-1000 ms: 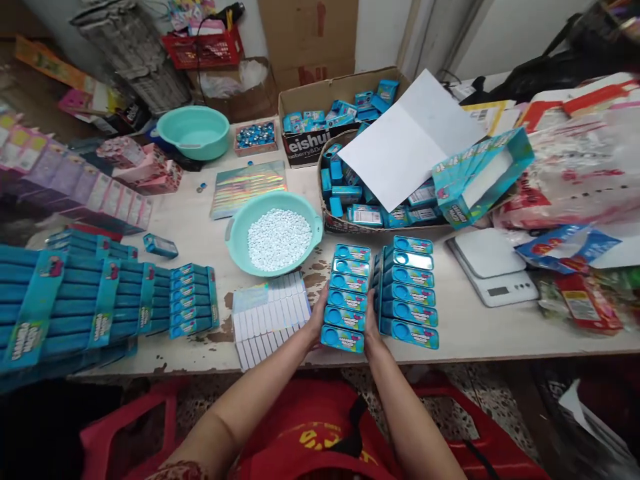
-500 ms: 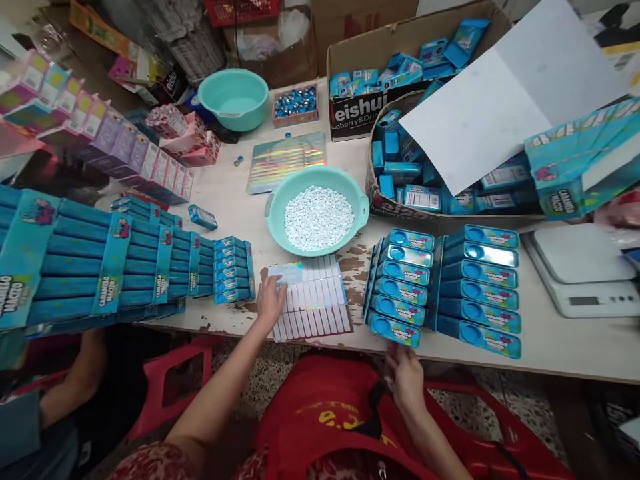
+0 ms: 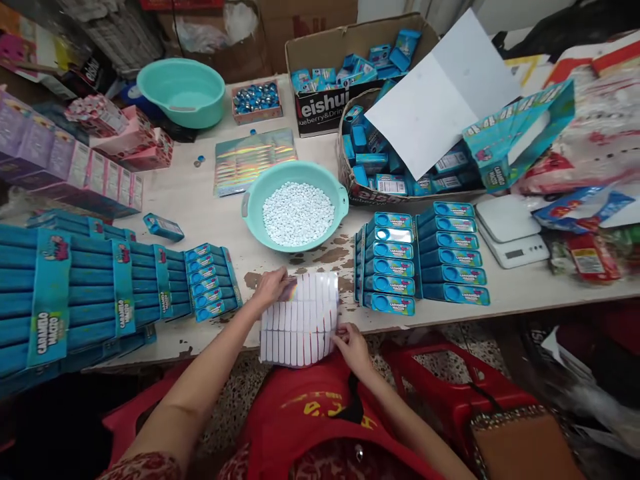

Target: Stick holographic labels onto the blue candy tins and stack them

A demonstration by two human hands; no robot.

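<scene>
A sheet of narrow, shiny stickers is held between my two hands, tilted over the table's front edge above my lap. My left hand grips its upper left corner. At the lower right edge, the thumb and fingers of my right hand pinch the sheet. Just beyond the sheet sits a turquoise basin holding many small white candies. To the right stand two rows of blue packs with round hollows on top. More blue packs are stacked on the left.
Cartons of blue packs stand at the back, with a white sheet on one. A kitchen scale is at the right. Behind lie an empty basin, a box of caps and iridescent sheets.
The sticker sheet has come off the table toward me. My right hand has risen from beside the table edge and taken its right side. The view has swung right.
</scene>
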